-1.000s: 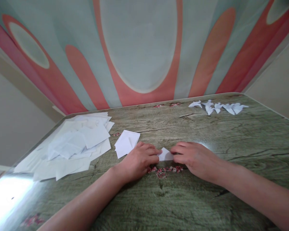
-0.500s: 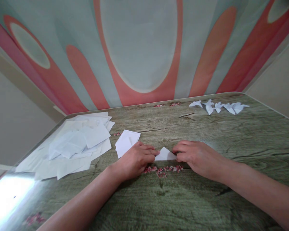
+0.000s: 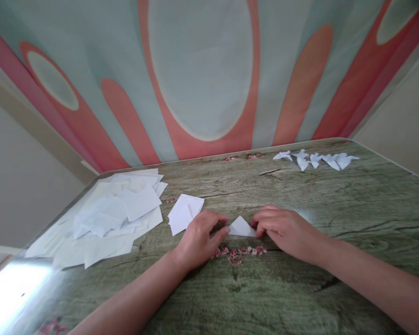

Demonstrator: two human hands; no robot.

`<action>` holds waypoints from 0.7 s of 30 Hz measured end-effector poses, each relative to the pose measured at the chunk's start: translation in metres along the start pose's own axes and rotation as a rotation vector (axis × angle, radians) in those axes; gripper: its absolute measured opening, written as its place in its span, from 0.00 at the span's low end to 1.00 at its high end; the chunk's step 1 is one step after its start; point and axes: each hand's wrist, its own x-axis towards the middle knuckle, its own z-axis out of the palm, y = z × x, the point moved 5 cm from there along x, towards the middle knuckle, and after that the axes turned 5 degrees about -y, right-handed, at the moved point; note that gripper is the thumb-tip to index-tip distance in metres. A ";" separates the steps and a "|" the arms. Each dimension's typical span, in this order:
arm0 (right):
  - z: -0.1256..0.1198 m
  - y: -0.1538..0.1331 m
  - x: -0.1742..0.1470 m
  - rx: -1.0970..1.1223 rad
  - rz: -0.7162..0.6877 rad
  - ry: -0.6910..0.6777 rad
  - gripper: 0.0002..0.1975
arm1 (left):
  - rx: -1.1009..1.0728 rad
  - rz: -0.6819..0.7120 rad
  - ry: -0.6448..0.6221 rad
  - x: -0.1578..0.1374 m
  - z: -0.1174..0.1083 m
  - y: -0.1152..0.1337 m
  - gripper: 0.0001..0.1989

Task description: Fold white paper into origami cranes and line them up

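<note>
A small sheet of white paper folded into a triangle (image 3: pixel 242 227) lies on the wood-patterned table between my hands, its point facing away from me. My left hand (image 3: pixel 203 237) curves around its left corner, the thumb at the paper and the fingertips just above. At the right corner, the bent fingers of my right hand (image 3: pixel 281 230) close on the paper; part of that corner is hidden beneath them. Beside my left hand is a short stack of white paper squares (image 3: pixel 184 211).
A large, loose pile of white paper sheets (image 3: pixel 139 202) spreads over the left of the table (image 3: pixel 237 298). Several folded white paper birds (image 3: pixel 314 159) stand in a row at the far right. A patterned red and grey-green wall covering (image 3: pixel 202 135) rises behind the table's back edge.
The fingers of my left hand have lifted from the fold, and its thumb now shows at the left corner. My right hand stays at the right corner. The view has tilted up slightly.
</note>
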 end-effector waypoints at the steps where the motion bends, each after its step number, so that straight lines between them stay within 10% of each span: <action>1: 0.001 0.002 0.001 0.018 0.032 0.037 0.16 | 0.007 -0.014 0.015 0.002 0.003 0.000 0.14; 7: 0.010 0.003 0.002 0.141 0.230 0.101 0.16 | 0.011 -0.058 -0.001 0.008 0.015 0.001 0.18; 11: 0.012 -0.007 0.002 0.194 0.146 0.023 0.21 | -0.015 0.001 0.009 0.007 0.013 0.004 0.03; 21: 0.021 -0.017 0.003 -0.041 -0.054 -0.053 0.17 | 0.343 0.139 -0.194 0.002 0.012 0.031 0.07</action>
